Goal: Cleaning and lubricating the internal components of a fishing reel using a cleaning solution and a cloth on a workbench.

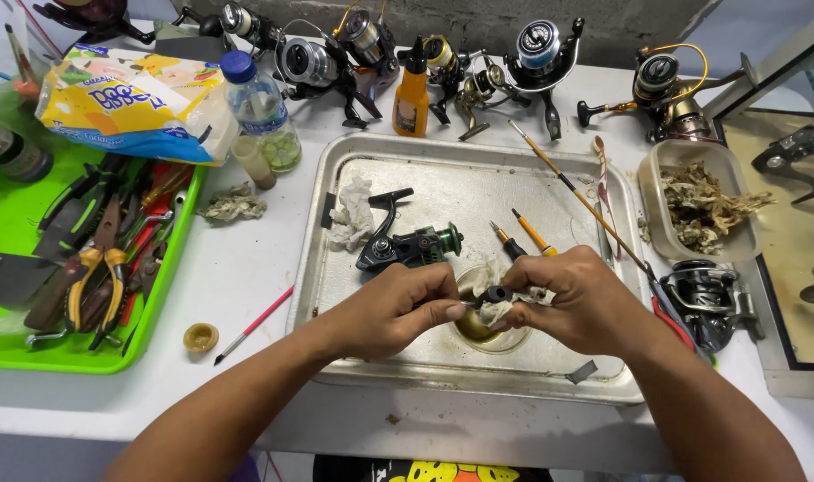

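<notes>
Both forearms reach in from the near edge of the bench [246,268], and the left hand [394,308] and right hand [585,299] meet over a metal tray [478,178]. Left fingers [443,311] pinch a thin tool whose tip touches a small dark cylindrical part [496,294]. Right fingers [550,268] are clenched around that part and a wad of white cloth [494,311] wrapped under it. Just below the fingers sits a small round bowl [478,332] in the tray. Just beyond the left fingers lies a black and green fishing reel body [407,245], with a crumpled tissue [353,214] past it. Two orange-handled screwdrivers [523,236] lie just beyond the right fingers, and a long thin brush [577,196] slants past them. Well left of the left fingers, a green tray [5,223] holds pliers [99,286]. Far beyond both hands, a row of fishing reels [478,62], an orange bottle [412,94] and a water bottle [260,112] stand along the bench.
</notes>
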